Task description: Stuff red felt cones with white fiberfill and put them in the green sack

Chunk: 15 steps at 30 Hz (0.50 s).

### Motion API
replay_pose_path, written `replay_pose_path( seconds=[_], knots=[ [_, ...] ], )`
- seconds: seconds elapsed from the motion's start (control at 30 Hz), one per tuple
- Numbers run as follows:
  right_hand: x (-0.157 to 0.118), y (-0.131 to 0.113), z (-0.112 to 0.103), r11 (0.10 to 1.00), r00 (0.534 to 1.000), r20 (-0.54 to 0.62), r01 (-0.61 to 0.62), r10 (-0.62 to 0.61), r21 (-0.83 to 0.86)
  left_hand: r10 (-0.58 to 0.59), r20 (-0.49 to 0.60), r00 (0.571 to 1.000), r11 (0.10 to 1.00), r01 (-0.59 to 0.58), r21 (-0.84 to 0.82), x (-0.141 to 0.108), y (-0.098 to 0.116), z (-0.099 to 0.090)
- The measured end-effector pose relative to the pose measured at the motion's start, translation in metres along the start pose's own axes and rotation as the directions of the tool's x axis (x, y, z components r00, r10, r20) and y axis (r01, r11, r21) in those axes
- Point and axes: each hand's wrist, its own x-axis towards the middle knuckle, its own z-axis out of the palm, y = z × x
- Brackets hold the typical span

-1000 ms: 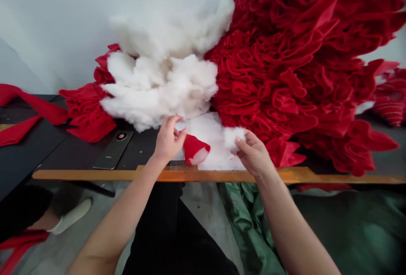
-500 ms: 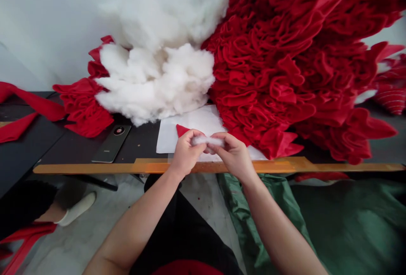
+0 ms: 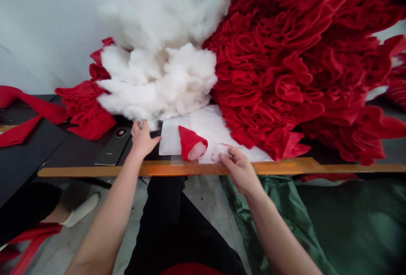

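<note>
My left hand (image 3: 142,139) has its fingers spread at the lower edge of the big white stuffing pile (image 3: 158,82), near the phone. Between the fingers of my right hand (image 3: 237,166) is a small tuft of white stuffing (image 3: 220,151), held over the white sheet (image 3: 211,122). A red cone-shaped fabric piece (image 3: 191,143) lies on the sheet between my hands, with white stuffing showing at its open end, which faces lower right.
A tall heap of red fabric pieces (image 3: 269,76) fills the right side. Left of the stuffing lie more red pieces (image 3: 90,112) and a dark phone (image 3: 114,147). Orange-brown tape (image 3: 95,171) lines the table's front edge. Someone's foot (image 3: 82,211) shows at lower left.
My hands have parted. The left moved left to the stuffing pile with its fingers opened; the right keeps a tuft of stuffing. The red cone is now uncovered.
</note>
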Motion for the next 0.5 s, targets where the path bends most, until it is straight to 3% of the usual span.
replay_pose_path(
  seconds=[0.07,0.13,0.2,0.27,0.37,0.5],
  knots=[
    [-0.012,0.005,0.008,0.988,0.998,0.036,0.06,-0.055,-0.141,0.162,-0.028,0.986,0.984,-0.159,0.085,-0.023,0.01,0.001],
    [-0.017,0.007,0.02,0.962,0.991,0.027,0.131,-0.128,-0.241,0.377,-0.011,0.926,0.923,-0.375,0.081,-0.049,0.024,0.009],
    [-0.014,0.008,0.034,0.935,0.982,-0.015,0.176,-0.189,-0.309,0.492,0.091,0.866,0.868,-0.496,0.022,-0.069,0.035,0.023],
    [-0.006,0.008,0.049,0.903,0.97,-0.076,0.183,-0.23,-0.39,0.499,0.102,0.86,0.865,-0.501,-0.013,-0.079,0.041,0.038],
    [0.01,0.007,0.07,0.846,0.95,-0.159,0.154,-0.269,-0.511,0.482,0.023,0.876,0.875,-0.479,-0.072,-0.082,0.043,0.054],
    [0.021,0.007,0.082,0.84,0.947,-0.193,0.119,-0.256,-0.53,0.507,-0.012,0.862,0.858,-0.506,-0.092,-0.083,0.044,0.06]
  ],
)
